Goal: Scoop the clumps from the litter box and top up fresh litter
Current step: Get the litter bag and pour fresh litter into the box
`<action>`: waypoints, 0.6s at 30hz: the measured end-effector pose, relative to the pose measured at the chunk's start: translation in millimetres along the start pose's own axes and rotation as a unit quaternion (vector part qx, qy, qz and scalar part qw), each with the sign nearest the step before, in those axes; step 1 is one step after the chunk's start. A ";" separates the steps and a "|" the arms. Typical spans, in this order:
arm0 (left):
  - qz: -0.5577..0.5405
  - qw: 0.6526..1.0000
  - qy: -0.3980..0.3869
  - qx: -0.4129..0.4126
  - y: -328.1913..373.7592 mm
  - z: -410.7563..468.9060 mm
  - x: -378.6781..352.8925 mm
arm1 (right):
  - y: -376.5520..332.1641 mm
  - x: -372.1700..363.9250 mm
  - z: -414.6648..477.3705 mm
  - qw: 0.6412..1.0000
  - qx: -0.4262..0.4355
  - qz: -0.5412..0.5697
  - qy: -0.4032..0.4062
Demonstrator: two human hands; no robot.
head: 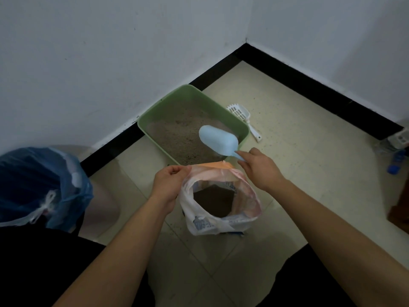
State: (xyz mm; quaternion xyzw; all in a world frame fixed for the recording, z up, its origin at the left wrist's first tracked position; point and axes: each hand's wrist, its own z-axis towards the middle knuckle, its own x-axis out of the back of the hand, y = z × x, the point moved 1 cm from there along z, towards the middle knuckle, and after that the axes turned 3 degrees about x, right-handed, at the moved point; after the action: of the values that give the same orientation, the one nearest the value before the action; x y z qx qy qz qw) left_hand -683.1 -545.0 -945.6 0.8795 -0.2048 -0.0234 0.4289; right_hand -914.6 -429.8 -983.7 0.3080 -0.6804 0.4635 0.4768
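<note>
Hovering over the five-o'clock corner of the box (242, 129), the blue scoop (218, 140) looks light and stiff. The right hand (259, 168) curls round its short handle, the natural hold. The left hand (169, 185) pinches the rim of the floppy bag (199, 222) at its nine o'clock. One box, one bag, two scoops — the white one (240, 111) lies on the floor at the box's three o'clock.

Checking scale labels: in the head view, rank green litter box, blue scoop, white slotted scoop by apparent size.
green litter box
blue scoop
white slotted scoop; these two look close, the blue one nearer, so unsure.
</note>
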 end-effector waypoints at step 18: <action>0.117 0.993 0.031 -0.013 13.6 10.4 -14.1 | 4.7 102.1 -122.3 0.916 -0.094 0.388 0.016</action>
State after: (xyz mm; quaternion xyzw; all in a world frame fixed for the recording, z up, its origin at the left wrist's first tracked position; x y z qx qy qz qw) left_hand -702.9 -554.9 -943.6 0.8440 -0.2927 0.0512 0.4465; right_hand -910.5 -312.6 -875.8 -0.0345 -0.7794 0.5507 0.2969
